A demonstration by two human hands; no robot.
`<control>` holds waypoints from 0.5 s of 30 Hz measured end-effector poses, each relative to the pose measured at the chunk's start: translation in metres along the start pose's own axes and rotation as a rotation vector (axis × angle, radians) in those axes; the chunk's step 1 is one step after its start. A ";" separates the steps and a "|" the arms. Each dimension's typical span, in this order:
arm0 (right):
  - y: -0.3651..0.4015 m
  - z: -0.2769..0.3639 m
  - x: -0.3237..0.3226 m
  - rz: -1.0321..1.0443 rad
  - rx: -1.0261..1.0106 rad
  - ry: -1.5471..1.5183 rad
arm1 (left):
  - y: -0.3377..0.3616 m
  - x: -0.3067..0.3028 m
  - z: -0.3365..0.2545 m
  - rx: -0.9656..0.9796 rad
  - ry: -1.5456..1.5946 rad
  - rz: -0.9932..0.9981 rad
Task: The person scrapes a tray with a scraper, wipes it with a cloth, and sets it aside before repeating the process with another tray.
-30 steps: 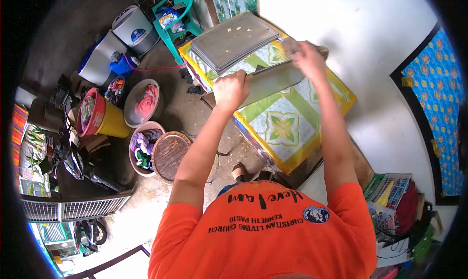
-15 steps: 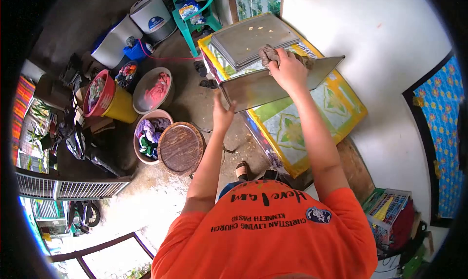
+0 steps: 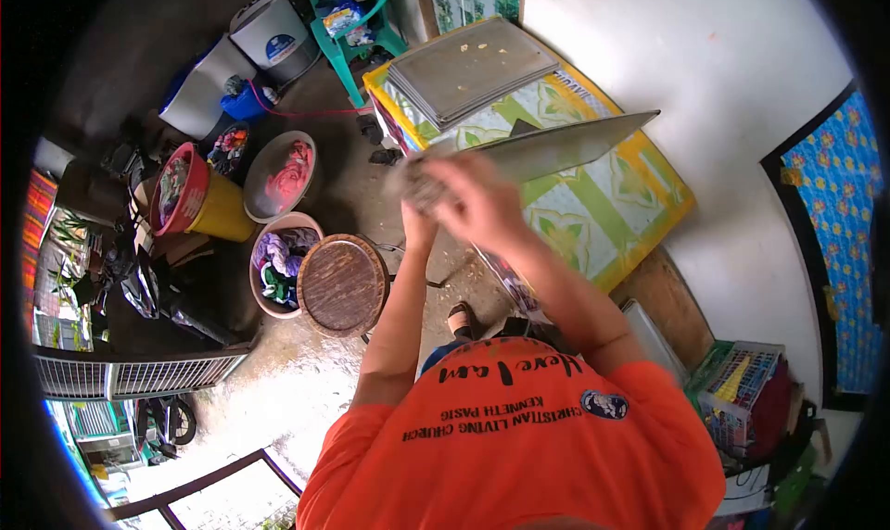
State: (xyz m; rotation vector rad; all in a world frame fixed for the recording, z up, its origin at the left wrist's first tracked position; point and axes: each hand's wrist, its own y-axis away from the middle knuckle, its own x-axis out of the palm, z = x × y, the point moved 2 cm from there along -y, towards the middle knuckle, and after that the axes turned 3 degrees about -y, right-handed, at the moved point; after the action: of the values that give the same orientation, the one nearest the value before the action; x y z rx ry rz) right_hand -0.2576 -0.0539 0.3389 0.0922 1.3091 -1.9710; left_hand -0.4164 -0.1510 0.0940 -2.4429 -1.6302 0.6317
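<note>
Across the upper middle of the view stands the surface [image 3: 593,220], spread with a green, white and yellow patterned cover. Left of its far end is a green plastic chair [image 3: 336,62] holding some packets. Flat on the far part of the surface lies a stack of grey trays [image 3: 477,62], with a few pale flakes on the top one. Nearer the person, a separate tray [image 3: 579,145] is held tilted on its edge above the cover, its right end reaching toward the wall; whether its lower edge touches the cover cannot be told. To the left, apart from the surface, stands a round wooden stool [image 3: 343,285], close beside a pink basin [image 3: 256,284] of clothes. The right hand [image 3: 482,201] is closed on a crumpled brownish cloth [image 3: 422,185], blurred, at the left end of the tilted tray. The left hand [image 3: 419,226] is just below it at that same end, its fingers mostly hidden, so its exact grip cannot be told.
</note>
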 end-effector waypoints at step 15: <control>0.154 -0.135 -0.172 -0.893 0.931 -0.644 | 0.063 0.016 -0.091 -1.123 0.930 0.217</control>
State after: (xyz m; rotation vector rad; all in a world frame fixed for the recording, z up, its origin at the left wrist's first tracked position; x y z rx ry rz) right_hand -0.0842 0.1207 0.2341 -0.7337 -0.1193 -2.8382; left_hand -0.3199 -0.1515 0.1502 -2.7216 -1.3947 -1.6054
